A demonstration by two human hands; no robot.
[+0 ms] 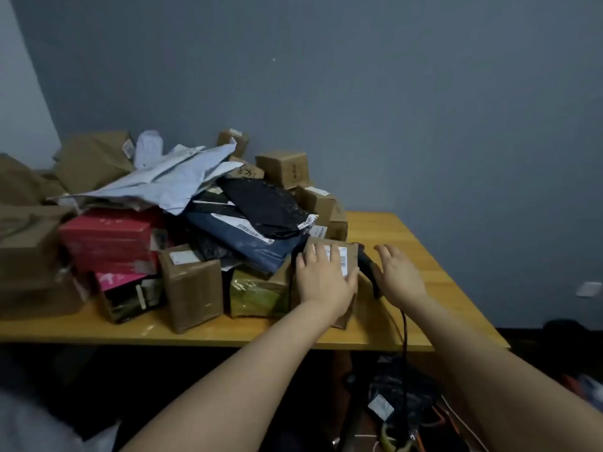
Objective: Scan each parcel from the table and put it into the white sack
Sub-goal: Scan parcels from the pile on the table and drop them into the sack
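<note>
At the near right of the bench (408, 243) we find the parcel (350, 251) now being handled, a brown carton with a barcode label (342, 261) on its top face. It stands at the right-hand edge of the heap (195, 207) and touches its neighbours. We judge progress to be early: boxes and mailer bags are piled high across the left and middle of the bench, all awaiting scanning. The white sack cannot be identified; a pale blur at the near left corner of the view may be it, but we cannot tell. The left hand (323, 278) lies palm down on the parcel's top, its fingers (321, 254) straight and spread over the label, pressing rather than gripping. The right hand (399, 277) is just to the right, fingers (388, 256) extended and relaxed, holding nothing. The black scanner (367, 265) lies on the bench between the parcel and the right hand, its handle running under that palm; whether the hand touches it we cannot tell. Its cable (404, 334) drops over the near edge. We judge that this parcel has yet to be scanned, with its bagging and the whole heap left to do.
</note>
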